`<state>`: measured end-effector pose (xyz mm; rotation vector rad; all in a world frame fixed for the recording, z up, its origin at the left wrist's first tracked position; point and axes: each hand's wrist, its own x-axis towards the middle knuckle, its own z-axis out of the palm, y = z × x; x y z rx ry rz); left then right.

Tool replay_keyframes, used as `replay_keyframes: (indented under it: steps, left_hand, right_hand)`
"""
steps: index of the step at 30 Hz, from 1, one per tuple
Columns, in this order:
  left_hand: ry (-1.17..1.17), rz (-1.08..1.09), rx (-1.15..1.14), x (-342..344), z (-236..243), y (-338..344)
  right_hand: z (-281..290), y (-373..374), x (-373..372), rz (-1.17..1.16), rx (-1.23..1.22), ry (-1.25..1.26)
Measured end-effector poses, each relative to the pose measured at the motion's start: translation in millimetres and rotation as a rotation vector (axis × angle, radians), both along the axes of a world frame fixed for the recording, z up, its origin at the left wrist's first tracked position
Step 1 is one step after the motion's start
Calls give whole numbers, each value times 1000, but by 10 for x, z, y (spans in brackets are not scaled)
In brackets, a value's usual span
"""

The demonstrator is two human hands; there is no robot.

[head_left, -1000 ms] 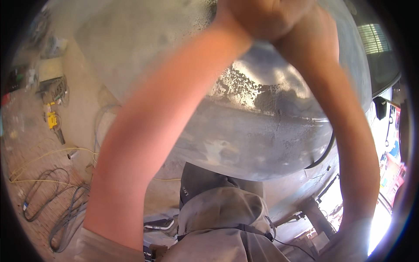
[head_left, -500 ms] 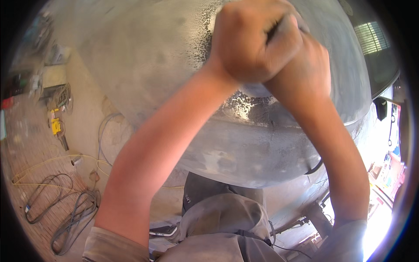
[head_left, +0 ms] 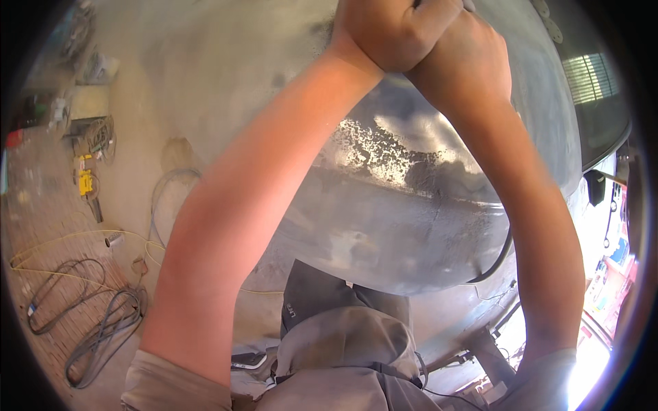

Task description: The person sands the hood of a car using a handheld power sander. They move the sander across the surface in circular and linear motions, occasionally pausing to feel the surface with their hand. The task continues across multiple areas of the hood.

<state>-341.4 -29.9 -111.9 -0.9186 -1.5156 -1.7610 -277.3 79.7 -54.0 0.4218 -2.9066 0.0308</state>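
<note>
Dusty tan floor [head_left: 137, 164] fills the left of a cluttered workshop, where a small yellow object with a dark, narrow tail [head_left: 85, 182] lies beyond a loosely coiled dark-gray cable [head_left: 108, 333]. Toward the centre, a broad, rounded panel of dull gray metal [head_left: 391, 246] bulges up between a worker's bare forearms [head_left: 226, 219], just in front of gray cloth trousers [head_left: 343, 335]; a speckled silvery patch [head_left: 373, 151] gleams on its face. Above that patch, at the top edge of view, the left hand [head_left: 387, 31] lies folded over its partner, fingers seemingly curled; whether it grips anything cannot be told. Just beside and partly under it, the right hand [head_left: 473, 58] shows its back and wrist over the panel, its fingers mostly hidden, so its hold, too, cannot be told. By its look the panel is stiff and, at such breadth, probably heavy and awkward for one person to lift; its smooth curve would offer bare palms little purchase, the shiny patch perhaps least, and a hard knock could dent it. The lower rim [head_left: 384, 284] looks the likeliest place to take hold, one hand well out to each side, clear of the curved black hose [head_left: 500, 259] at right. Farther right, dark glass [head_left: 593, 127] reflects a bright, slatted square [head_left: 589, 79].
</note>
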Motion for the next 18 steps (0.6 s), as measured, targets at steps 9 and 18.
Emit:
replay_keyframes:
  steps: [9, 18]
  left_hand:
    - [-88, 39, -71, 43, 59, -104]
    - [-192, 98, -129, 189, 85, -235]
  right_hand:
    - [21, -20, 53, 54, 87, 78]
    - [-67, -134, 22, 83, -54, 156]
